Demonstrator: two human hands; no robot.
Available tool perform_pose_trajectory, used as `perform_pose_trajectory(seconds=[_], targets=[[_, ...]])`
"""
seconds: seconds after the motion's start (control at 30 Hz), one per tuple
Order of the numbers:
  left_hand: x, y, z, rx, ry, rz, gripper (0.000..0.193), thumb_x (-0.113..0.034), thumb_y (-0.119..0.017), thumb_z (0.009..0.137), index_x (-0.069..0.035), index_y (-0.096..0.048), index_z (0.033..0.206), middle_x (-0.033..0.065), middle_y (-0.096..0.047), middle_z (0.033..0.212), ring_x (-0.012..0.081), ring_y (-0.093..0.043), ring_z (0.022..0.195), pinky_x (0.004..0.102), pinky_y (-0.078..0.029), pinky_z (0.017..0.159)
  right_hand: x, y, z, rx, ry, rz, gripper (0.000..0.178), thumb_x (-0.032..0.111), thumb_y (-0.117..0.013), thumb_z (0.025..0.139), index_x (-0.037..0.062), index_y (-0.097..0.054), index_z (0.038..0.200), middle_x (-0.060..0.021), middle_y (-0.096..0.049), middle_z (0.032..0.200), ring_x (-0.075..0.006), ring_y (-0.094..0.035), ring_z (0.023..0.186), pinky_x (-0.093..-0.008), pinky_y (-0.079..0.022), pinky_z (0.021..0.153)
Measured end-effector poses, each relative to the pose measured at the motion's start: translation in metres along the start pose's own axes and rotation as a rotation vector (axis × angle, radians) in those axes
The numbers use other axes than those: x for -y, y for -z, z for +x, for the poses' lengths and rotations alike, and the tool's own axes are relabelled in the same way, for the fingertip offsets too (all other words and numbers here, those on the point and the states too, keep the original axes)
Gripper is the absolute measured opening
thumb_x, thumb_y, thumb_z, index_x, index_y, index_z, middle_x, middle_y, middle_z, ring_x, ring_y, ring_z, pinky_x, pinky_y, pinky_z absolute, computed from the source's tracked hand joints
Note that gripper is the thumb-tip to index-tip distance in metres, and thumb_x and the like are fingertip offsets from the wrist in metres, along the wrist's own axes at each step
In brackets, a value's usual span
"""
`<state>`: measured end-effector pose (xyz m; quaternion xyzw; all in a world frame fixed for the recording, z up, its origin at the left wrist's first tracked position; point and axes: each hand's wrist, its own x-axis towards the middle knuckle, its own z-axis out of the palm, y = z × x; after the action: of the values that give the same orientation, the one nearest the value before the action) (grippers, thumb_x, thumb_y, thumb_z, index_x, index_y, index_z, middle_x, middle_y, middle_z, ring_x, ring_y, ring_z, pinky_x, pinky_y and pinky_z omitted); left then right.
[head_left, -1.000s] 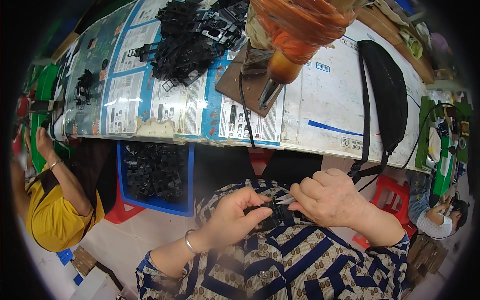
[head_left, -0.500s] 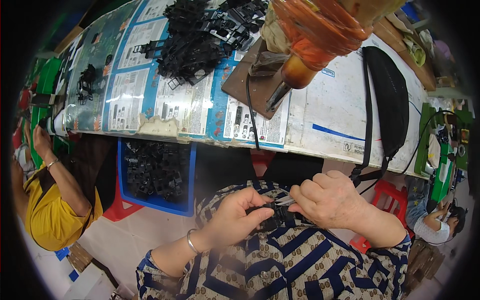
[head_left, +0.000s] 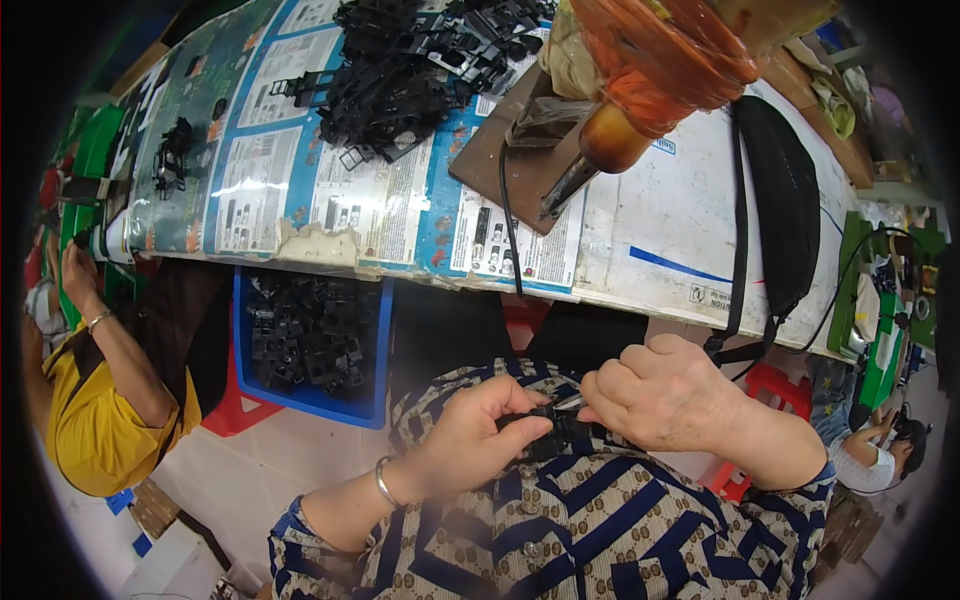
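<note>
In front of my body, just over my lap, I hold a small black plastic part (head_left: 545, 442). My left hand (head_left: 468, 428), a bangle on its wrist, pinches the part between thumb and fingers. Curled into a fist at the other end is my right hand (head_left: 655, 395), its thumb and fingertips pressed together against the part. A thin pale sliver shows between the two hands, too small to name. My right fingers hide what they grip. A loose pile of black plastic frames (head_left: 390, 105) lies on the table beyond.
Below the table edge stands a blue bin (head_left: 384, 350) of black parts. An orange-wrapped fixture (head_left: 665, 65) rises over a brown board (head_left: 490, 165). A black pouch (head_left: 780, 200) with a strap lies right. Co-workers sit left (head_left: 125, 400) and far right (head_left: 868, 465).
My hands keep the same grip on the black part, with hardly any movement. The table and its things have shifted slightly in the picture.
</note>
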<state>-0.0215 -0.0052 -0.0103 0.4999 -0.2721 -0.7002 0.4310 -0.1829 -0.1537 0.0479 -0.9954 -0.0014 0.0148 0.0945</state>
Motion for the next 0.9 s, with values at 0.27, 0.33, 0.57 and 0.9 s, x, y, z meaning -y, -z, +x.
perform_pose_trajectory(seconds=[0.27,0.33,0.57,0.9], targets=[[0.0014,0.0013,0.0000,-0.002,0.015,-0.042,0.012,0.001,-0.058,0.081,0.000,-0.046,0.081,0.0163,-0.058,0.099,0.0043,-0.053,0.063,0.0176,-0.046,0.055,-0.0010,-0.0014,0.0023,-0.008,-0.025,0.088,0.019,0.026,-0.062,0.072,0.0093,-0.055,0.067,0.0004,-0.043,0.062,-0.0121,-0.050,0.055,-0.0255,-0.038,0.050],[-0.0004,0.0022,-0.0001,-0.003,0.022,-0.045,0.012,0.001,-0.058,0.081,0.001,-0.046,0.081,0.0166,-0.058,0.099,0.0045,-0.054,0.063,0.0177,-0.046,0.055,-0.0006,-0.0040,0.0011,0.002,-0.064,0.144,0.019,0.027,-0.063,0.072,0.0092,-0.056,0.068,0.0004,-0.045,0.062,-0.0127,-0.051,0.056,-0.0258,-0.039,0.051],[-0.0011,0.0029,0.0014,0.002,0.029,-0.061,0.012,0.000,-0.058,0.081,0.001,-0.046,0.081,0.0173,-0.057,0.102,0.0052,-0.054,0.064,0.0178,-0.047,0.056,-0.0015,-0.0030,-0.0004,-0.002,-0.148,0.216,0.021,0.028,-0.065,0.071,0.0085,-0.059,0.076,-0.0003,-0.047,0.065,-0.0146,-0.052,0.057,-0.0270,-0.040,0.052],[-0.0008,0.0013,0.0012,0.010,0.042,-0.079,0.012,0.000,-0.058,0.082,0.001,-0.046,0.082,0.0162,-0.057,0.102,0.0054,-0.055,0.067,0.0183,-0.048,0.056,-0.0011,-0.0041,-0.0003,-0.003,-0.112,0.201,0.022,0.028,-0.064,0.072,0.0080,-0.059,0.078,0.0002,-0.045,0.064,-0.0137,-0.050,0.057,-0.0268,-0.039,0.052]])
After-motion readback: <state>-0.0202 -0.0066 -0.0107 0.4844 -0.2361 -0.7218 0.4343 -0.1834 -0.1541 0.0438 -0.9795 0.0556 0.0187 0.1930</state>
